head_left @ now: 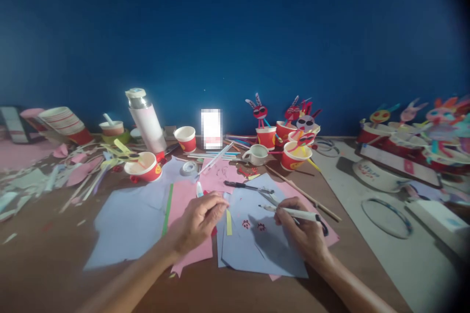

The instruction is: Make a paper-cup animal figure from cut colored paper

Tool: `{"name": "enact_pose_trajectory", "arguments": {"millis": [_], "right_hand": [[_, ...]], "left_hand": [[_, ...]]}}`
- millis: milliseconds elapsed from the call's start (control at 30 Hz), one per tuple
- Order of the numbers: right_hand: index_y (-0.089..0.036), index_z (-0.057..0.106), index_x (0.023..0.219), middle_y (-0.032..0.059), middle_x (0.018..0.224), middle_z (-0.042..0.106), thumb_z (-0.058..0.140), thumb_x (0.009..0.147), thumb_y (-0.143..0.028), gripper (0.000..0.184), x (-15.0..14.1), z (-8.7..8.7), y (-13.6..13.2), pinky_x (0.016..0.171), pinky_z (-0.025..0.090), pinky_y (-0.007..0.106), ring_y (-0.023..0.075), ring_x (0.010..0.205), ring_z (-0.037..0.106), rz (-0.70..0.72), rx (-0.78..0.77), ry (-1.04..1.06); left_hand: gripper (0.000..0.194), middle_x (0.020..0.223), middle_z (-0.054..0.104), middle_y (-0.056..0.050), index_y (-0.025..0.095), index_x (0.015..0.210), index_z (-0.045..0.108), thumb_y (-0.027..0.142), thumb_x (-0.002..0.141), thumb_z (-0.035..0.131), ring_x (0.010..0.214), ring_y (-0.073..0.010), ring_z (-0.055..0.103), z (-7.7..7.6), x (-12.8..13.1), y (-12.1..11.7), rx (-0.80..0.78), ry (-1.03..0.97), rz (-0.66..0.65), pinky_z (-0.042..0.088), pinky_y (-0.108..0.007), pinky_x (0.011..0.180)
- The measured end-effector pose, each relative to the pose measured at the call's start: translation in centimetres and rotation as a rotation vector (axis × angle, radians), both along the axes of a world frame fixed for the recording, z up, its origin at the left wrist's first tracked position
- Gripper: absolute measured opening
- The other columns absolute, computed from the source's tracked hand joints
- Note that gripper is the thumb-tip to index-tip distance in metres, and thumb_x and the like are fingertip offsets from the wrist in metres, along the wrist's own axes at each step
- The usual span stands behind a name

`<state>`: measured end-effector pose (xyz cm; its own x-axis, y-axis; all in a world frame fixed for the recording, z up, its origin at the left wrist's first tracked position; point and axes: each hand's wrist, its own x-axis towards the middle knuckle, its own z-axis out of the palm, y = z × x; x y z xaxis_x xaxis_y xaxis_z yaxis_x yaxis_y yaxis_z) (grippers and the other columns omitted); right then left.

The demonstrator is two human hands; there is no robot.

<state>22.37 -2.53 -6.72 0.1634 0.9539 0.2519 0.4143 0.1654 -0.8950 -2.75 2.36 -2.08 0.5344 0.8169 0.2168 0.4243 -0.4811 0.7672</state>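
Dim light, blurred side edges

The marker [301, 214] looks smooth plastic; beneath it lies matt paper [242, 254], beyond it a glazed-looking mug [258, 155], leftward a shiny metal-necked flask [148, 127].

I take this for a paper-craft corner; whether in a home or a classroom, I can't tell from my end. Coloured sheets [128, 220], paper scraps [35, 179], a tape roll [189, 168] and a white marker [303, 214] crowd the brown surface [40, 269], and I see eared figures [260, 112] in red paper cups [266, 139]. A flask [148, 128] and a mug [257, 155] look everyday rather than industrial.
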Motion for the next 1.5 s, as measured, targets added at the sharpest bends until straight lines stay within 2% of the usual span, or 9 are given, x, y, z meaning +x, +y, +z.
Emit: {"name": "enact_pose_trajectory", "arguments": {"millis": [200, 300, 367, 500, 667, 800, 1000, 1300, 1500], "right_hand": [[-0.019, 0.058, 0.093, 0.0032, 0.074, 0.066, 0.055, 0.083, -0.028, 0.013, 0.2, -0.4, 0.0, 0.063, 0.048, 0.029, 0.0179, 0.066, 0.063, 0.078, 0.138, -0.176], [-0.020, 0.058, 0.092, 0.0030, 0.075, 0.065, 0.056, 0.083, -0.029, 0.012, 0.2, 0.0, -0.3, 0.066, 0.048, 0.029, 0.0182, 0.071, 0.063, 0.075, 0.144, -0.085], [-0.020, 0.056, 0.089, 0.0023, 0.072, 0.065, 0.055, 0.084, -0.031, 0.012, 0.1, 0.5, -0.5, 0.065, 0.049, 0.029, 0.0180, 0.071, 0.063, 0.066, 0.092, 0.067], [-0.019, 0.052, 0.081, -0.0007, 0.060, 0.061, 0.056, 0.083, -0.035, 0.017, 0.4, 1.8, -0.6, 0.054, 0.048, 0.026, 0.0144, 0.055, 0.058, 0.071, 0.060, 0.377], [-0.019, 0.055, 0.079, -0.0016, 0.057, 0.058, 0.059, 0.081, -0.035, 0.017, 0.8, 2.3, -0.7, 0.053, 0.046, 0.025, 0.0134, 0.053, 0.055, 0.056, 0.066, 0.505], [-0.019, 0.056, 0.080, -0.0002, 0.061, 0.061, 0.055, 0.084, -0.036, 0.018, 0.7, 2.3, -0.9, 0.058, 0.049, 0.027, 0.0146, 0.058, 0.059, 0.127, 0.092, 0.606], [-0.018, 0.056, 0.075, 0.0001, 0.060, 0.061, 0.057, 0.083, -0.038, 0.021, 0.4, 2.5, -1.1, 0.055, 0.049, 0.026, 0.0143, 0.056, 0.058, 0.142, 0.063, 0.589], [-0.018, 0.058, 0.074, 0.0009, 0.060, 0.061, 0.058, 0.082, -0.039, 0.022, -0.1, 1.9, -1.0, 0.054, 0.048, 0.024, 0.0147, 0.055, 0.058, 0.150, 0.005, 0.510], [-0.018, 0.060, 0.073, 0.0013, 0.061, 0.063, 0.058, 0.082, -0.035, 0.019, 0.0, 1.7, -1.2, 0.057, 0.047, 0.023, 0.0143, 0.059, 0.060, 0.154, -0.015, 0.449]], "left_hand": [[0.028, 0.064, 0.046, 0.003, 0.017, 0.105, 0.056, 0.028, 0.090, 0.036, 0.053, -0.0081, 0.037, 2.8, -0.4, -1.4, -0.455, -0.040, -0.013, 0.033, -0.021, 0.052], [0.029, 0.076, 0.054, 0.001, 0.017, 0.111, 0.049, 0.032, 0.087, 0.045, 0.056, -0.0076, 0.043, 2.2, 0.7, -2.8, -0.613, -0.175, -0.035, 0.036, -0.021, 0.054], [0.032, 0.073, 0.056, 0.000, 0.016, 0.108, 0.048, 0.036, 0.083, 0.051, 0.051, -0.0063, 0.043, 1.4, 1.9, -3.3, -0.691, -0.295, -0.019, 0.034, -0.020, 0.049], [0.028, 0.054, 0.052, 0.003, 0.013, 0.080, 0.054, 0.040, 0.076, 0.061, 0.039, -0.0034, 0.036, -0.1, 5.0, -3.3, -0.765, -0.585, 0.176, 0.026, -0.018, 0.041], [0.033, 0.052, 0.044, 0.007, 0.013, 0.082, 0.058, 0.044, 0.071, 0.066, 0.036, -0.0014, 0.030, -0.7, 7.5, -2.4, -0.872, -0.775, 0.285, 0.026, -0.017, 0.039], [0.034, 0.055, 0.046, 0.007, 0.014, 0.085, 0.058, 0.046, 0.073, 0.064, 0.035, -0.0010, 0.031, -1.2, 8.1, -2.2, -0.932, -0.783, 0.261, 0.026, -0.017, 0.039], [0.037, 0.055, 0.049, 0.005, 0.013, 0.084, 0.059, 0.048, 0.072, 0.065, 0.036, -0.0018, 0.034, -2.2, 8.3, -2.2, -0.945, -0.739, 0.238, 0.029, -0.018, 0.040], [0.037, 0.053, 0.049, 0.005, 0.013, 0.083, 0.060, 0.047, 0.071, 0.066, 0.038, -0.0031, 0.035, -1.7, 8.5, -2.4, -0.978, -0.786, 0.207, 0.030, -0.018, 0.040], [0.037, 0.051, 0.049, 0.005, 0.011, 0.083, 0.061, 0.046, 0.073, 0.064, 0.035, -0.0024, 0.033, -2.2, 8.6, -2.3, -0.969, -0.743, 0.153, 0.029, -0.018, 0.038]]}}
